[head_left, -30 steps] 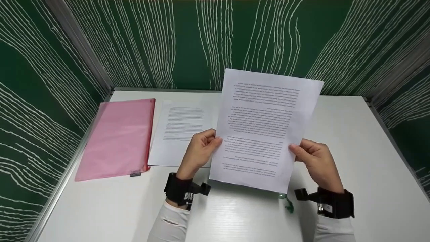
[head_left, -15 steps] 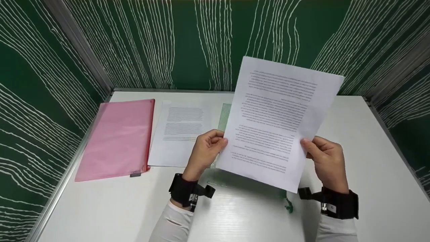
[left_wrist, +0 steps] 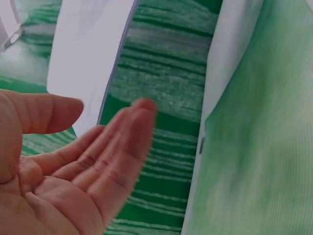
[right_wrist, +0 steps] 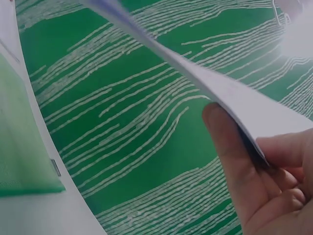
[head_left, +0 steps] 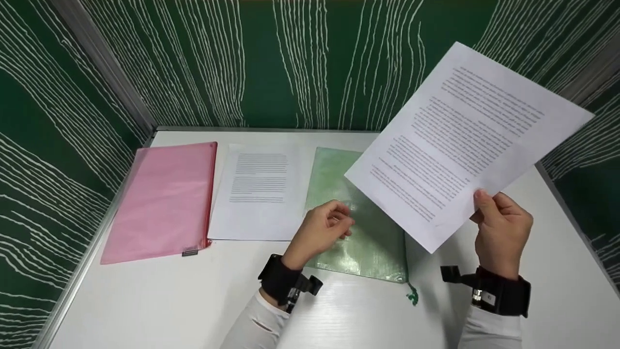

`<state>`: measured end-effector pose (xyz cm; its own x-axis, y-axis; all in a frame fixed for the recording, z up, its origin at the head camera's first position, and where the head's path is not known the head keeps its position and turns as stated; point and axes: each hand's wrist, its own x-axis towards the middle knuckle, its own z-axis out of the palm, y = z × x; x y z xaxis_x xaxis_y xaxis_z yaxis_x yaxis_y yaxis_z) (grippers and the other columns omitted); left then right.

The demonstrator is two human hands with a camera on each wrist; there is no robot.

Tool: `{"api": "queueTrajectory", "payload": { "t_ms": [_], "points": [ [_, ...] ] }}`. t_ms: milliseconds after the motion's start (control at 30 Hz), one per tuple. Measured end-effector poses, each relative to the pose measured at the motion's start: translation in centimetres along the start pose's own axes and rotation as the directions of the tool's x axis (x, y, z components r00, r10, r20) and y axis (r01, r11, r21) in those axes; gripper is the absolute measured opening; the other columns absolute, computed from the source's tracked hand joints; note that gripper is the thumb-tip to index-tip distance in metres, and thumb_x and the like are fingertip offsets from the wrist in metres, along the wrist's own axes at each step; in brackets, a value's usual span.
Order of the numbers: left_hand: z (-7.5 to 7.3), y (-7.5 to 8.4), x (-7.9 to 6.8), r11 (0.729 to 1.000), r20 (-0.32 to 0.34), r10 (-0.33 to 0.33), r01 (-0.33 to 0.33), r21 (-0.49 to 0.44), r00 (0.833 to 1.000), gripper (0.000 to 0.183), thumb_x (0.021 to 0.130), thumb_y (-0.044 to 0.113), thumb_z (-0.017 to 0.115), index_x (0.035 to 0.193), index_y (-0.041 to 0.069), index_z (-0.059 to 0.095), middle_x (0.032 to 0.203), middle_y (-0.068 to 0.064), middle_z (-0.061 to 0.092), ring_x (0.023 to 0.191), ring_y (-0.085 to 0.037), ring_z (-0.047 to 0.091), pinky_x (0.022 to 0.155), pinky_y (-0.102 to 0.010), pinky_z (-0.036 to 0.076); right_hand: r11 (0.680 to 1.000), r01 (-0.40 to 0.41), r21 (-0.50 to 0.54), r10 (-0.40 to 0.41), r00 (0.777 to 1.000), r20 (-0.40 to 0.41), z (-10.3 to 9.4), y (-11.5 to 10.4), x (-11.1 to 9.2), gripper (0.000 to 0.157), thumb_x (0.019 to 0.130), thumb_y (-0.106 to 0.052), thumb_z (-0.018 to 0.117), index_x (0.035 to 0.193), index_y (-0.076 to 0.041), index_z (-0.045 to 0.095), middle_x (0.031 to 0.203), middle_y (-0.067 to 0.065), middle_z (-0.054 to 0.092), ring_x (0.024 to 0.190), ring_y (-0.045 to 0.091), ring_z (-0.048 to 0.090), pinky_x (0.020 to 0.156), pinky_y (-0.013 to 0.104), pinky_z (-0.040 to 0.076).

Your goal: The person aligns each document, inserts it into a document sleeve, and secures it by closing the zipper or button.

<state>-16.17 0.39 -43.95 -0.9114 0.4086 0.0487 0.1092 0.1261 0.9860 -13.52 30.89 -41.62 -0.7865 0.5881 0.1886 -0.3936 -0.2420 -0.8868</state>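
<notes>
My right hand [head_left: 503, 228] pinches a printed sheet of paper [head_left: 465, 145] by its lower right edge, thumb in front and fingers behind. The sheet is raised and tilted to the right; the right wrist view shows its edge between thumb and fingers [right_wrist: 227, 142]. My left hand [head_left: 324, 232] holds nothing and hovers over a green zip pouch [head_left: 358, 261] on the table. Its fingers are relaxed and gently bent, thumb apart from them in the left wrist view. The paper covers the pouch's upper right part. A green cord [head_left: 411, 294] trails from the pouch's near right corner.
Left of the green pouch lies another printed sheet [head_left: 256, 218] flat on the white table [head_left: 193, 300]. A pink zip pouch [head_left: 160, 203] with a red zipper lies at the far left. Green walls with white wavy lines [head_left: 261, 63] stand around the table's back and sides.
My left hand has let go of the paper. My right hand has carried the sheet up and to the right, tilting it further, and the green pouch beneath has come into view.
</notes>
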Motion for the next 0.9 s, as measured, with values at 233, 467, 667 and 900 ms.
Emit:
{"api": "queueTrajectory", "payload": {
  "t_ms": [233,467,667,900],
  "points": [
    [4.4,0.6,1.4,0.928,0.086,0.012,-0.043,0.371,0.996,0.010,0.098,0.012,0.063,0.100,0.007,0.071,0.087,0.002,0.070,0.069,-0.004,0.061,0.065,-0.019,0.048,1.000,-0.023,0.006,0.023,0.995,-0.097,-1.1,-0.5,0.7,0.031,0.088,0.000,0.079,0.113,0.016,0.071,0.109,0.017,0.076,0.083,0.024,0.076,0.067,0.029,0.061],
    [9.2,0.3,3.1,0.730,0.163,-0.026,-0.093,0.677,0.986,0.039,0.100,0.024,0.066,0.068,0.015,0.046,0.059,0.009,0.036,0.050,-0.005,0.037,0.048,-0.019,0.031,0.998,-0.059,0.038,0.065,0.981,-0.185,-1.6,-0.7,1.1,0.027,0.089,0.002,0.077,0.112,0.015,0.072,0.112,0.017,0.075,0.082,0.024,0.075,0.066,0.030,0.060],
    [12.3,-0.2,4.0,0.452,0.136,-0.101,-0.077,0.889,0.986,0.061,0.101,0.052,0.060,0.053,0.019,0.042,0.056,0.007,0.048,0.054,-0.008,0.055,0.046,-0.024,0.042,0.995,-0.089,0.054,0.099,0.966,-0.238,-1.8,-0.7,1.5,0.017,0.090,0.007,0.073,0.105,0.015,0.074,0.104,0.018,0.076,0.074,0.023,0.073,0.061,0.028,0.060],
    [14.8,-0.8,5.1,0.212,0.076,-0.302,-0.011,0.977,0.950,0.074,0.097,0.077,0.037,0.060,0.020,0.065,0.080,0.004,0.071,0.070,-0.011,0.065,0.054,-0.030,0.048,0.992,-0.110,0.066,0.124,0.955,-0.270,-2.1,-0.9,1.7,0.017,0.089,0.008,0.072,0.105,0.014,0.075,0.108,0.016,0.074,0.076,0.024,0.073,0.061,0.029,0.060]
  ]
}}
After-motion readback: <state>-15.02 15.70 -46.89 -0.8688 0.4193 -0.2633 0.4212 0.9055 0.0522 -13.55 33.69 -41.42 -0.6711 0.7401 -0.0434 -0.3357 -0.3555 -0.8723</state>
